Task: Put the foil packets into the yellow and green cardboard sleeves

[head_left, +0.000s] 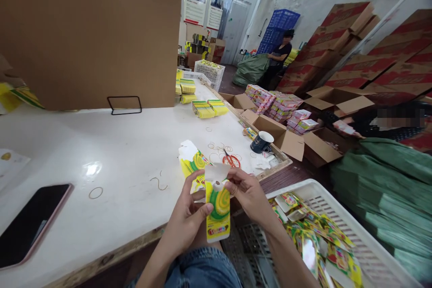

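Both my hands hold a yellow and green printed carton over the table's front edge. My left hand grips its left side, thumb on the printed front. With thumb and fingers, my right hand pinches the white flap near the top right, beside a small hole. Just behind, more flat yellow cartons lie on the white table. Orange-handled scissors and several rubber bands rest beyond my right hand. A white plastic crate of loose yellow cartons stands to the right, below table height.
A phone lies at the left, and a dark mug stands near the right edge. Bundled yellow cartons sit farther back. A big cardboard sheet rises behind the table. Open boxes, green sacks and two people are at the right.
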A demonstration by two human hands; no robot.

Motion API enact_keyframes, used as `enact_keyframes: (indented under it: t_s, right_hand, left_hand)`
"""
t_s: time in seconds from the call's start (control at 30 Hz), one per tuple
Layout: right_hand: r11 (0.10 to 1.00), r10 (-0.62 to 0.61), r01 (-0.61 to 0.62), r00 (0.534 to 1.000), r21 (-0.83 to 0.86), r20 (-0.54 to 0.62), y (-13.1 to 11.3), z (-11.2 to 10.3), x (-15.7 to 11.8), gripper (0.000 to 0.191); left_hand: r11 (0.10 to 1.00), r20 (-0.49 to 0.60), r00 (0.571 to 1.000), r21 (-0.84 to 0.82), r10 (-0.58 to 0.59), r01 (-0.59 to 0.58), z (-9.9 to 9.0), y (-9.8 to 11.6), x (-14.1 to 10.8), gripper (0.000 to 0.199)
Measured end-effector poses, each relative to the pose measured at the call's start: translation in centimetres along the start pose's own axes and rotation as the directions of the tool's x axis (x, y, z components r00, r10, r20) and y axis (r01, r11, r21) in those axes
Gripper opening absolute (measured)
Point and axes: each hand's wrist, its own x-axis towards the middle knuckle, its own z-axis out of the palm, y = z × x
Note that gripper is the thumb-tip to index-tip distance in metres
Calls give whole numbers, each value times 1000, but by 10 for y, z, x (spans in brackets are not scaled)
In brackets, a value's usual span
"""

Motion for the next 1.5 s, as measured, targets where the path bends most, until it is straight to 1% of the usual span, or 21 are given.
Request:
enact_keyframes:
  t_s: [0.07,0.13,0.2,0.3,0.37,0.57,0.67,0.77,0.87,0.97,1.03,1.1,1.17,1.2,1.23,1.27,1.3,1.33,1.37,1.43,1.5]
  right_hand:
    - [994,-55,57,998,-92,22,-2,-8,0,26]
    - [975,-111,118,993,-187,52,-5,-16,-1,34]
    - [958,-113,134,989,-254,96,-10,-21,-3,47]
    - [951,39,3,991,-309,130,-14,-19,-7,43]
    - [939,129,-87,986,-332,106,-16,-13,-9,38]
    - [838,96,-74,995,-541,13,-20,2,-10,27]
    - [860,100,-88,995,-502,-3,-19,4,-11,31]
    - [915,112,-95,994,-392,20,-18,0,-10,34]
    - [948,72,-64,997,-312,15,-16,-6,-8,26]
    - [973,13,-31,996,-230,-83,-13,-7,-12,21]
    - [987,33,-54,990,-153,-134,-10,-12,-23,23]
    - [972,57,-103,975,-212,-213,-9,-27,-42,24]
    - [881,-5,-163,936,-445,-353,-9,-54,-64,25]
    - [789,-99,-201,891,-580,-443,-9,-69,-73,27]
    - [679,-195,-240,853,-694,-485,-9,-82,-79,29]
    - [593,-273,-266,821,-760,-501,-8,-91,-81,33]
    - [548,-314,-271,811,-791,-494,-5,-95,-78,35]
    - [550,-310,-256,821,-795,-479,-1,-94,-71,37]
    - [596,-272,-230,843,-769,-464,6,-86,-59,37]
    - [735,-142,-190,895,-650,-422,23,-57,-26,35]
    - [858,-1,-201,919,-473,-394,42,-22,11,37]
  left_hand:
    - [1000,7,1000,-10,-5,5,1,1,0,73]
    - [1000,19,1000,0,0,0,2,0,0,67]
    - [999,16,1000,46,20,-21,3,-1,1,56]
    - [986,-27,997,155,67,-62,4,-4,1,48]
    - [976,-46,996,204,82,-71,5,-6,1,48]
    - [973,-22,999,229,50,-44,10,-1,3,51]
    - [986,-43,998,167,35,-27,10,4,4,54]
    - [994,-43,999,111,18,-13,9,8,4,52]
    - [998,-27,1000,63,6,-5,10,8,3,50]
    - [1000,2,1000,24,10,-10,16,3,4,49]
    - [999,32,999,31,14,-15,23,-2,6,46]
    - [991,47,998,119,50,-55,28,-6,10,42]
    - [926,14,986,342,166,-161,25,-8,15,37]
    - [848,-15,969,488,245,-207,20,-9,18,36]
    - [743,-38,945,629,324,-229,14,-10,21,37]
    - [642,-70,923,738,378,-207,6,-13,24,40]
    - [551,-85,907,816,413,-174,-3,-16,27,42]
    - [479,-88,897,866,433,-147,-10,-20,29,44]
    - [428,-82,900,896,428,-122,-17,-24,31,45]
    - [371,-60,911,923,407,-105,-27,-33,33,46]
    - [353,-46,918,930,395,-105,-32,-37,33,45]
